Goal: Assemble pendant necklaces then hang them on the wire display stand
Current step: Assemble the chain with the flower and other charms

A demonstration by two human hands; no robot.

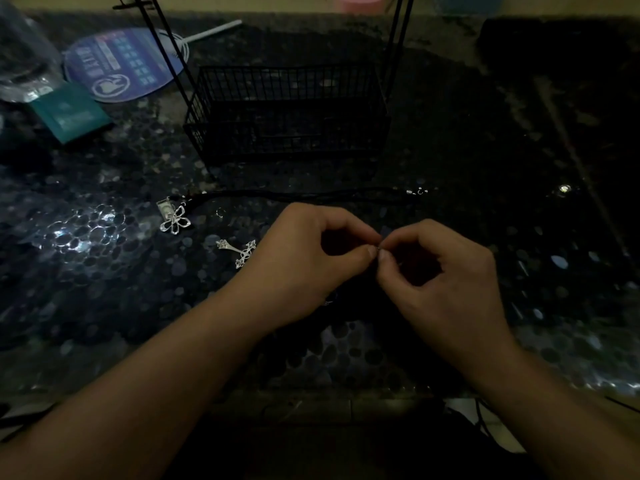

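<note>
A tiny ring [380, 250] — barely visible — is pinched between the left hand [311, 258] and right hand [446, 271], nearer than the wire stand [287, 112]. Left of the hands, a cross pendant [239, 252] and flower pendant [176, 221] are laid on the worktop [104, 289]; a black cord [311, 195] lies between hands and stand.

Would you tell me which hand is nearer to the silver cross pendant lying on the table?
Left. The left hand sits just right of the cross pendant; the right hand lies farther right, beyond it.
</note>
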